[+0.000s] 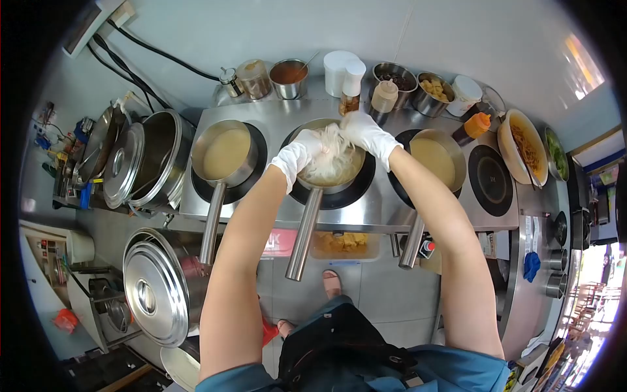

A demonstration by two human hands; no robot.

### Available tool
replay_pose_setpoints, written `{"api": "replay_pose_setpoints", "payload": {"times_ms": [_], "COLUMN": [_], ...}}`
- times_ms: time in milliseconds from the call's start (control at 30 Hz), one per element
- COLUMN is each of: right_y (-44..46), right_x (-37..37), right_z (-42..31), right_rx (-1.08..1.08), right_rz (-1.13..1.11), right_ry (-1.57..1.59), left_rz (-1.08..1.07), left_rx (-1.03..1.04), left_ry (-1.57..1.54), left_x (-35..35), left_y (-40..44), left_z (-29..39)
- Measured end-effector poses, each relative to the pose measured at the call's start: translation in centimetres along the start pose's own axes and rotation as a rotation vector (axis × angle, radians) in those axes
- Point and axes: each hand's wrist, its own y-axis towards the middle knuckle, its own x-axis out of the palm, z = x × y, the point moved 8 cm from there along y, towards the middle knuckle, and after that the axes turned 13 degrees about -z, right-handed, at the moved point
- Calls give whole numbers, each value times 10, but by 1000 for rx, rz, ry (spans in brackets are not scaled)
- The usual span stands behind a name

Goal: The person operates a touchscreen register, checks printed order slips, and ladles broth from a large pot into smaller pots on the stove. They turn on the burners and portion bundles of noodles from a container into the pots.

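Observation:
My left hand, in a white glove, is closed at the left side of a loose bunch of white noodles. At the bunch's upper right, my right hand, also gloved, has its fingers closed on the strands. The noodles hang over and into the middle saucepan, which sits on a round black hob with its long handle towards me. Gloves and noodles hide much of its inside. To the left stands a saucepan of pale broth; another saucepan of pale broth is on the right.
Along the wall stand a pot of red sauce, a seasoning shaker, tubs and an orange-topped bottle. A bowl of brown noodles is at the right. Large lidded pots crowd the left. Pan handles jut past the counter's front edge.

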Motion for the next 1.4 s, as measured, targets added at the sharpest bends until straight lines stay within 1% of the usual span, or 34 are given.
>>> {"api": "replay_pose_setpoints", "payload": {"times_ms": [33,67,100,133,167,233,267,300,333,367,433,467,500,533,567,600,633,667,700,733,767,800,833,900,933,967,1033,1067,1133,1200,1233,1300,1367,1400], "right_y": [3,2,-5,-14,-29,-39,-49,-64,-85,-105,-154,-172,-188,-202,-223,-235,-247,-254,-263,-272,-275,-292,-300,-318,-324,-333,-344,-349,-354,-354,-353,-352,-352,-351], "right_x": [8,12,10,1,-12,-24,-29,-32,-31,-30,-13,6,28,50,92,138,179,208,248,285,330,381,415,473,498,521,546,554,559,561,560,564,568,569], "right_z": [15,25,22,14,-3,-21,-40,-64,-90,-123,-192,-225,-243,-258,-297,-319,-339,-341,-361,-386,-384,-409,-418,-426,-427,-426,-432,-433,-432,-433,-431,-423,-423,-427], "right_rx": [83,165,201,164,126,12,-87,-188,-209,-245,-281,-336,-365,-465,-593,-594,-561,-570,-401,-377,-300,-277,-287,-158,-143,-104,-55,-16,34,86,125,140,143,123], "right_rz": [29,55,27,65,101,123,126,118,125,106,69,4,11,-127,-255,-402,-507,-649,-799,-908,-1012,-1087,-1167,-1250,-1247,-1285,-1315,-1307,-1262,-1189,-1124,-1101,-1082,-1080], "right_ry": [-145,-289,-278,-229,-180,6,139,274,387,499,530,544,566,465,492,553,591,594,551,542,516,488,451,534,515,546,569,558,541,505,478,470,464,456], "left_rz": [4,69,136,193,230,400,551,624,673,798,1018,1165,1316,1419,1582,1711,1849,1828,1781,1641,1648,1471,1283,1020,926,917,907,1014,1035,1105,1096,1196,1230,1298], "left_rx": [-4,-21,-34,4,58,121,307,443,483,528,408,364,321,139,20,-174,-211,-373,-511,-805,-807,-910,-1008,-1106,-1150,-1139,-1443,-1572,-1522,-1471,-1469,-1254,-1252,-1174], "left_ry": [-8,120,252,115,100,338,480,486,429,533,542,465,390,155,283,266,101,-247,-177,-179,-195,-138,-74,-94,-163,-181,-265,-324,-354,-403,-403,-434,-351,-365], "left_x": [-3,-11,-15,-21,-28,-35,-37,-34,-32,-28,-16,-10,1,11,17,27,34,47,51,50,51,49,48,47,46,46,56,69,56,42,40,32,36,32], "left_y": [-1,-6,-30,-59,-87,-171,-217,-267,-314,-364,-463,-511,-558,-603,-658,-708,-754,-781,-813,-836,-854,-869,-865,-851,-846,-839,-836,-824,-813,-813,-810,-803,-814,-826], "left_z": [-5,-7,4,8,15,42,48,47,31,19,-27,-64,-106,-157,-211,-267,-326,-378,-448,-488,-542,-628,-681,-740,-780,-807,-857,-901,-870,-814,-810,-805,-807,-794]}}
